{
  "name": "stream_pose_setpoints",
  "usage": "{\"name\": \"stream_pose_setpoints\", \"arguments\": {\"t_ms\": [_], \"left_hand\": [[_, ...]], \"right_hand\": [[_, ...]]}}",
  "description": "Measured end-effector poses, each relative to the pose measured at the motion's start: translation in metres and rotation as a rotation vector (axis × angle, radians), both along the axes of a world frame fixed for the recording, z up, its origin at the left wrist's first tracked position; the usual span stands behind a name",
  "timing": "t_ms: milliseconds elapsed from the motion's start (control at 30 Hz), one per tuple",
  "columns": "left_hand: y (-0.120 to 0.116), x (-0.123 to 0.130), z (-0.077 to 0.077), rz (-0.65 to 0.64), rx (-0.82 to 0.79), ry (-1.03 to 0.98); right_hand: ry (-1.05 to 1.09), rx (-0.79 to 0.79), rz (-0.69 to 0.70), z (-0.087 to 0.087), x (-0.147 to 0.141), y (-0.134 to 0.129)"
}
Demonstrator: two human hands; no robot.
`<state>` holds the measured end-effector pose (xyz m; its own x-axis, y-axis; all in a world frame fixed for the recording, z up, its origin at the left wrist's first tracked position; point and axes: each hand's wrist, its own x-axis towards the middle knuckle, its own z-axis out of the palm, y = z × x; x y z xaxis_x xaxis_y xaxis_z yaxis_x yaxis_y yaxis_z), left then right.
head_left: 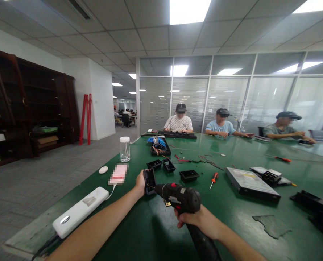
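Observation:
My left hand [141, 183] grips a small black plastic frame [149, 181], held tilted up off the table. My right hand [190, 216] is wrapped round the handle of a black cordless drill [179, 197]. The drill's nose points left and comes right up to the frame; whether its bit touches a screw is too small to tell. Just beyond lie more black plastic frames [189, 175], two of them close together behind my left hand. A screwdriver [214, 180] with an orange-red handle rests to the right of these.
A white power strip [81, 212], a phone [118, 174] and a clear jar [124, 149] stand at left. A black tray [161, 146] holds wires. At right are a metal drive [252, 184] and black parts [315, 206]. Several people sit along the green table's [139, 232] far side.

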<state>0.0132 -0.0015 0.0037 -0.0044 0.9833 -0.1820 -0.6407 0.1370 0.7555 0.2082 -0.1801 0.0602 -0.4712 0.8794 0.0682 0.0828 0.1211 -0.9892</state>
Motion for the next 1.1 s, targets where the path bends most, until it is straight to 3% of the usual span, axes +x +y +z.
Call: {"name": "stream_pose_setpoints", "arguments": {"t_ms": [1100], "left_hand": [[-0.0026, 0.0004, 0.0032, 0.022, -0.016, 0.017]], "right_hand": [[0.001, -0.002, -0.001, -0.0004, 0.0007, 0.0003]]}}
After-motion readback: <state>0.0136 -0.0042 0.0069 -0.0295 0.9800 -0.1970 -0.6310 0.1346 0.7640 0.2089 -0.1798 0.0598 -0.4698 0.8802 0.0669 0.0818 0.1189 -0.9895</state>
